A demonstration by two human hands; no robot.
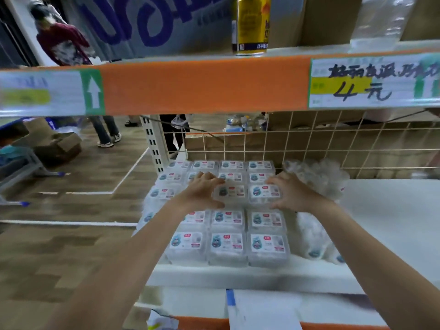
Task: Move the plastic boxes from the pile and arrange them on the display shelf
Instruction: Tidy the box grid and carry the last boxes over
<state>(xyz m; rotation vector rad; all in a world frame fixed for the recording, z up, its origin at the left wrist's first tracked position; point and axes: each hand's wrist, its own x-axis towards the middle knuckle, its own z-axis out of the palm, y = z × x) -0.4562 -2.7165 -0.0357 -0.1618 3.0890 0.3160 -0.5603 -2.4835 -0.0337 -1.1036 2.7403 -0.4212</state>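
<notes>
Dim, even light; soft blur, edges bowed by wide-angle

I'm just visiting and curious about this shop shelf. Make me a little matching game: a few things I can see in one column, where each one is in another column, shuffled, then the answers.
Things:
1. yellow can
2. handwritten price tag
3. pile of loose plastic boxes
4. left hand

Places:
A. on the orange rail, at its right end
B. heaped on the white shelf, right of the neat rows
C. standing on the upper shelf
D. on the neat rows of labelled boxes, left of the right hand

Pairs: 1-C, 2-A, 3-B, 4-D
</notes>
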